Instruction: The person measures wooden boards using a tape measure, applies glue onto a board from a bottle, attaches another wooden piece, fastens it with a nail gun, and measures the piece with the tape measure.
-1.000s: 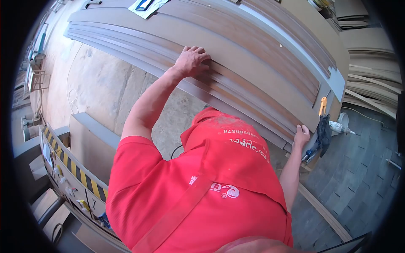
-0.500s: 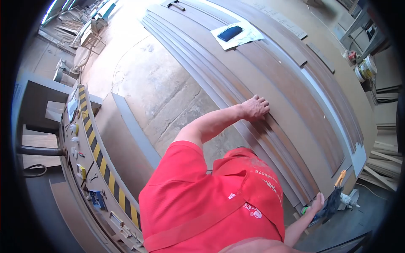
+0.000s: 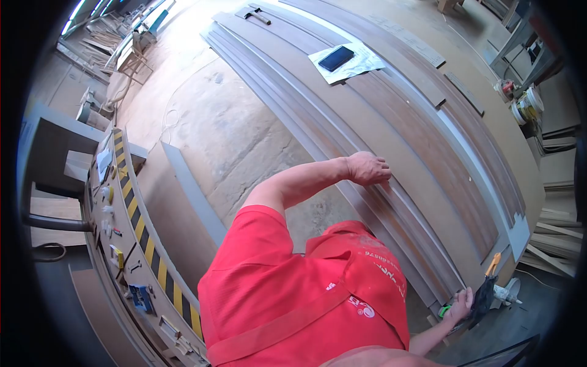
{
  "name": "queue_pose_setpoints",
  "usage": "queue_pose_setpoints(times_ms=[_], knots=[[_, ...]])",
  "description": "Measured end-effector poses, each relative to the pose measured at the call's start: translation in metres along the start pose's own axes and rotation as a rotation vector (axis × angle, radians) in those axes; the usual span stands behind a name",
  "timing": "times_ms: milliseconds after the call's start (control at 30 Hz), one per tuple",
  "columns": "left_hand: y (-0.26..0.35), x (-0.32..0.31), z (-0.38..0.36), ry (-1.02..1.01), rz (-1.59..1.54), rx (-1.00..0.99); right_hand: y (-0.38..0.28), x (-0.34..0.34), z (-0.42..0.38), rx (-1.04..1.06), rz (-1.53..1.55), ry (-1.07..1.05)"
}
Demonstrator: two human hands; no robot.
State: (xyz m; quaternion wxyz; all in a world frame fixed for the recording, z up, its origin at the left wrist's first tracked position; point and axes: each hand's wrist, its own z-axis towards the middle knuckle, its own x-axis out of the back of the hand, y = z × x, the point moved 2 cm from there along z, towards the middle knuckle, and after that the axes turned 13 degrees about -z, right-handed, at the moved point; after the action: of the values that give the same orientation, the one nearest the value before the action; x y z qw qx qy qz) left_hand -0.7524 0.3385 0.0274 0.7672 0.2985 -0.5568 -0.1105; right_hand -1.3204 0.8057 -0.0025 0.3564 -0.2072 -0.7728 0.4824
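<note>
Long brown wood strips (image 3: pixel 422 229) with grooved profiles lie side by side along the near edge of a large workbench panel (image 3: pixel 367 122). My left hand (image 3: pixel 368 169) rests on them about midway, its fingers curled over one strip. At their near right end is my right hand (image 3: pixel 460 307), with the fingers bent and a small bright green object (image 3: pixel 444 311) right beside the palm. What the right hand grips is too small to make out. Close to it hangs a dark pouch (image 3: pixel 485 295) with an orange-handled tool (image 3: pixel 493 264) standing in it.
A phone (image 3: pixel 337 59) lies on a white paper sheet (image 3: pixel 362 65) farther along the panel, and a hammer (image 3: pixel 257 16) lies at the far end. To the left, a bench with yellow-black striped edging (image 3: pixel 139 226) carries small tools. Buckets (image 3: pixel 531 103) stand at the right.
The view has tilted slightly, so the panel sits lower in it. My left fingers are more curled on the strip. My right hand has turned slightly at the strips' end.
</note>
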Motion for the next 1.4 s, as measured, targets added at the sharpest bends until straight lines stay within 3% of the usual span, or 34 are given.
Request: queue_pose_setpoints(times_ms=[100,133,333,433,533,633,900,1167,1400], knots=[[0.013,0.001,0.002,-0.062,-0.026,0.072,-0.007,-0.023,-0.009,-0.194,-0.234,0.326],[0.017,0.004,0.002,-0.093,-0.024,0.110,0.019,-0.014,0.004,-0.206,-0.230,0.343],[0.026,0.008,0.000,-0.165,-0.061,0.298,0.010,-0.023,-0.018,-0.280,-0.381,0.431],[0.033,0.015,-0.009,-0.119,-0.163,0.254,0.021,-0.014,-0.022,-0.243,-0.360,0.388],[0.033,0.017,-0.011,-0.128,-0.164,0.214,-0.019,-0.044,-0.051,-0.412,-0.320,0.387],[0.046,0.027,-0.009,-0.108,-0.177,0.205,0.011,-0.040,-0.039,-0.377,-0.431,0.293],[0.105,0.057,0.019,-0.128,-0.065,0.215,0.037,-0.030,-0.033,-0.230,-0.452,0.410],[0.087,0.038,0.035,-0.096,-0.068,0.179,0.025,-0.009,-0.022,-0.253,-0.510,0.364],[0.033,0.004,0.050,-0.101,-0.055,0.173,-0.010,-0.007,-0.008,-0.076,-0.549,0.442]])
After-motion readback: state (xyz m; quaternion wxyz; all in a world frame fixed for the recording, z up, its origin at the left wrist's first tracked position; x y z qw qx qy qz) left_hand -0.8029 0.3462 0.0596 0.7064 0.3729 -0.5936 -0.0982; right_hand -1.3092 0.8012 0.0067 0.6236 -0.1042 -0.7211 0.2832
